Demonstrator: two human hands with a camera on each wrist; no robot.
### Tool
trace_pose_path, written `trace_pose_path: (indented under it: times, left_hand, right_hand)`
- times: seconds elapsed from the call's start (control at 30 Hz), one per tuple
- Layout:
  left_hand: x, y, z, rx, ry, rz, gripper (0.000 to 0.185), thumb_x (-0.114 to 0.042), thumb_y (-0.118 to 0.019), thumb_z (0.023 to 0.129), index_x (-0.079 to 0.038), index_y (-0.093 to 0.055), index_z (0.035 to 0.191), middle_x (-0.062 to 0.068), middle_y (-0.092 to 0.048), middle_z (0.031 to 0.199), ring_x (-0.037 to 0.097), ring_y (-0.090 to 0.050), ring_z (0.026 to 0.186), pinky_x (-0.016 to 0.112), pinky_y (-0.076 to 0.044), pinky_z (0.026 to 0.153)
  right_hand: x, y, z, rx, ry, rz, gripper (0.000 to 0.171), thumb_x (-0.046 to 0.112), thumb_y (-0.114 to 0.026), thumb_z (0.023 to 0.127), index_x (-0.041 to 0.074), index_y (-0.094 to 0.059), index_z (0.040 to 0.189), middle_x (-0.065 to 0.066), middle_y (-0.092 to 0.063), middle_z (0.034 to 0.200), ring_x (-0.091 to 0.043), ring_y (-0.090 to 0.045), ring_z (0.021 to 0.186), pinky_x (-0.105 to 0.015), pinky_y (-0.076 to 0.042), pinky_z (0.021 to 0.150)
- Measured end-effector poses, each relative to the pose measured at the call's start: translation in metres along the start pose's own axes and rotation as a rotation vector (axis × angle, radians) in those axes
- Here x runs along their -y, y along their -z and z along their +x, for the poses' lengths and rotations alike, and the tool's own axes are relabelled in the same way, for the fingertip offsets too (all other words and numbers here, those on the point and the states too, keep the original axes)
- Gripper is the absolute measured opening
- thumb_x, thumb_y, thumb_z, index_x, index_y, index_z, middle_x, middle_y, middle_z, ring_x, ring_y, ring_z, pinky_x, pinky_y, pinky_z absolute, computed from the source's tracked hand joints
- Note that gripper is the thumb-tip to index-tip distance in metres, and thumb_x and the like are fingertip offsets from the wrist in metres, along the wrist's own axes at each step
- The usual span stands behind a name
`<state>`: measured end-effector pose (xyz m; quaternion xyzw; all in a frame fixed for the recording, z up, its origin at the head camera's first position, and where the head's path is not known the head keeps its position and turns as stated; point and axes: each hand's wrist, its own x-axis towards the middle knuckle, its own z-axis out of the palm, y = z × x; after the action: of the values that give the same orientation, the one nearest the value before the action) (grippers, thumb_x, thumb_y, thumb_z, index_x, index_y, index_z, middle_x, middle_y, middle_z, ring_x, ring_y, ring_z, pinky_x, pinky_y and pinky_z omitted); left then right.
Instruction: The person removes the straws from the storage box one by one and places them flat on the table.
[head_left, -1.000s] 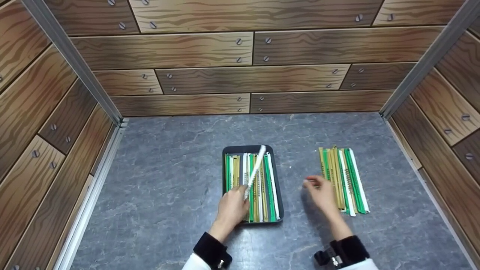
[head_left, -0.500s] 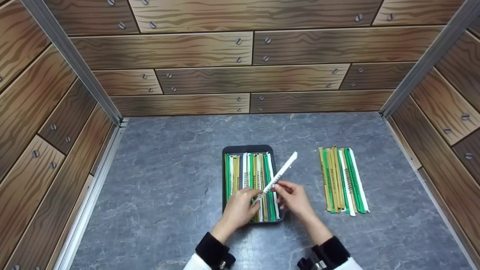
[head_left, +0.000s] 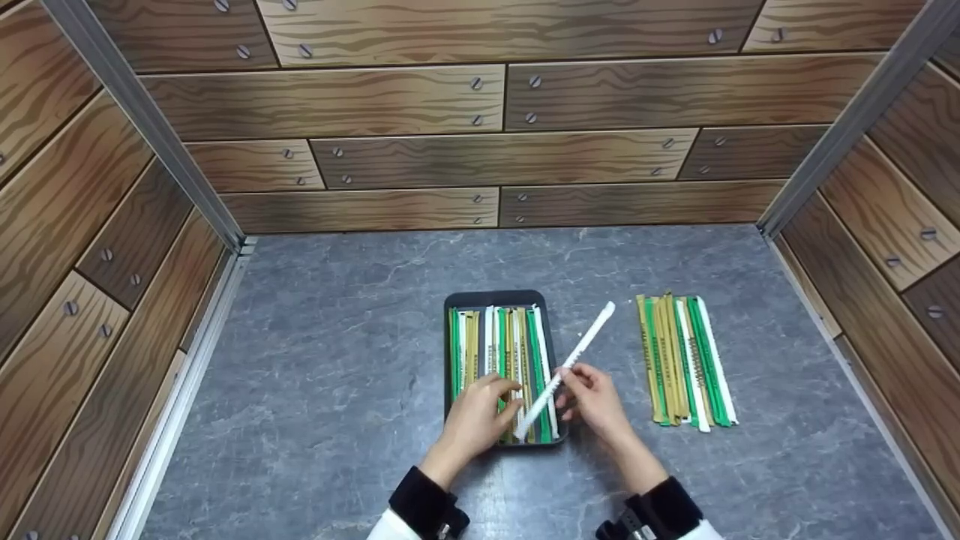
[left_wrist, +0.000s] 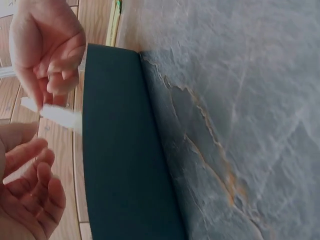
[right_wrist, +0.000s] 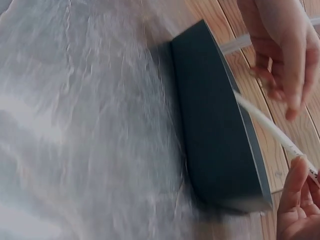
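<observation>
Over the right side of a dark tray (head_left: 495,296), my right hand (head_left: 598,405) pinches a white wrapped straw (head_left: 587,343) between thumb and fingertips. The straw slants, its upper end beyond the tray's right side and its lower end over the tray's near part. My left hand (head_left: 474,420) hovers over the tray's near left part, thumb and fingers apart with nothing between them. Green, gold and white wrapped straws (head_left: 469,345) lie lengthwise in the tray, partly hidden by the left hand. In the right wrist view, the straw (right_wrist: 272,130) passes behind the tray wall (right_wrist: 215,125).
To the right, a row of green, gold and white wrapped straws (head_left: 667,360) lies on the grey marbled tabletop (head_left: 337,337). Wood-patterned walls (head_left: 345,210) with metal corner posts (head_left: 161,127) enclose the back and sides.
My right hand has come left from beside the loose row and taken the white straw from my left hand. The left hand has let go; the straw has shifted right and tilts more.
</observation>
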<state>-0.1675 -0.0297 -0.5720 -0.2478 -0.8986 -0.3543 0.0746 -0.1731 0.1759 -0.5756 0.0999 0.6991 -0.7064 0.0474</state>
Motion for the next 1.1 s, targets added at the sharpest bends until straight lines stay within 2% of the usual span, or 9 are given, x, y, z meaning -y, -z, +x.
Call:
trace_pose_path:
  times: [0.13, 0.33, 0.43, 0.53, 0.7, 0.87, 0.97, 1.1]
  left_hand:
    - [0.009, 0.002, 0.0, -0.084, 0.069, 0.001, 0.022, -0.01, -0.072, 0.088, -0.004, -0.072, 0.108, 0.007, -0.065, 0.098, 0.016, -0.063, 0.076, 0.023, -0.054, 0.068]
    - [0.027, 0.007, -0.002, -0.261, 0.176, 0.006, 0.049, 0.001, -0.071, 0.084, -0.003, -0.059, 0.132, 0.01, -0.055, 0.103, 0.011, -0.051, 0.065, 0.018, -0.046, 0.05]
    - [0.036, 0.009, -0.003, -0.338, 0.213, 0.008, 0.057, 0.004, -0.07, 0.084, 0.0, -0.054, 0.137, 0.012, -0.052, 0.104, 0.012, -0.048, 0.065, 0.02, -0.045, 0.049]
    - [0.043, 0.01, -0.005, -0.378, 0.257, 0.025, 0.058, 0.003, -0.069, 0.085, 0.002, -0.051, 0.14, 0.014, -0.052, 0.106, 0.016, -0.051, 0.07, 0.025, -0.048, 0.054]
    - [0.049, 0.011, -0.008, -0.36, 0.34, 0.057, 0.055, -0.003, -0.064, 0.091, 0.001, -0.046, 0.144, 0.018, -0.058, 0.108, 0.027, -0.06, 0.079, 0.037, -0.054, 0.063]
    - [0.055, 0.01, -0.011, -0.322, 0.383, 0.073, 0.048, -0.005, -0.061, 0.094, 0.003, -0.05, 0.14, 0.024, -0.064, 0.11, 0.037, -0.065, 0.088, 0.047, -0.056, 0.071]
    - [0.058, 0.01, -0.012, -0.292, 0.398, 0.057, 0.043, -0.002, -0.059, 0.094, 0.005, -0.054, 0.135, 0.026, -0.064, 0.114, 0.04, -0.065, 0.095, 0.049, -0.056, 0.077]
    - [0.062, 0.011, -0.013, -0.256, 0.429, 0.006, 0.038, 0.001, -0.056, 0.094, 0.006, -0.057, 0.132, 0.027, -0.062, 0.122, 0.041, -0.062, 0.107, 0.051, -0.052, 0.088]
  right_hand:
    - [0.0, 0.015, 0.001, -0.063, -0.012, -0.009, 0.029, 0.01, -0.055, 0.101, -0.015, -0.057, 0.116, -0.012, -0.065, 0.086, -0.016, -0.057, 0.057, -0.026, -0.051, 0.043]
    - [-0.001, 0.041, 0.003, -0.129, -0.023, -0.016, 0.032, 0.012, -0.053, 0.102, -0.014, -0.056, 0.119, -0.007, -0.057, 0.081, -0.013, -0.053, 0.055, -0.026, -0.052, 0.046]
    - [-0.003, 0.052, 0.002, -0.147, -0.03, -0.007, 0.033, 0.013, -0.052, 0.102, -0.015, -0.055, 0.121, -0.006, -0.057, 0.082, -0.011, -0.053, 0.054, -0.024, -0.051, 0.046]
    - [-0.005, 0.061, 0.002, -0.162, -0.048, -0.003, 0.035, 0.014, -0.051, 0.103, -0.015, -0.053, 0.124, -0.006, -0.057, 0.083, -0.011, -0.053, 0.055, -0.024, -0.052, 0.048]
    - [-0.008, 0.074, 0.001, -0.187, -0.062, -0.01, 0.038, 0.016, -0.05, 0.104, -0.014, -0.052, 0.127, -0.005, -0.057, 0.083, -0.01, -0.054, 0.056, -0.024, -0.052, 0.048]
    - [-0.008, 0.084, 0.002, -0.215, -0.066, -0.032, 0.041, 0.018, -0.051, 0.104, -0.012, -0.053, 0.131, -0.004, -0.058, 0.084, -0.009, -0.054, 0.055, -0.024, -0.051, 0.047]
    - [-0.008, 0.091, 0.003, -0.217, -0.067, -0.058, 0.043, 0.02, -0.05, 0.104, -0.01, -0.052, 0.133, -0.003, -0.057, 0.083, -0.008, -0.053, 0.054, -0.022, -0.049, 0.045]
    - [-0.008, 0.103, 0.007, -0.227, -0.055, -0.12, 0.042, 0.022, -0.049, 0.104, -0.009, -0.053, 0.133, -0.002, -0.053, 0.072, -0.007, -0.048, 0.049, -0.02, -0.043, 0.04]
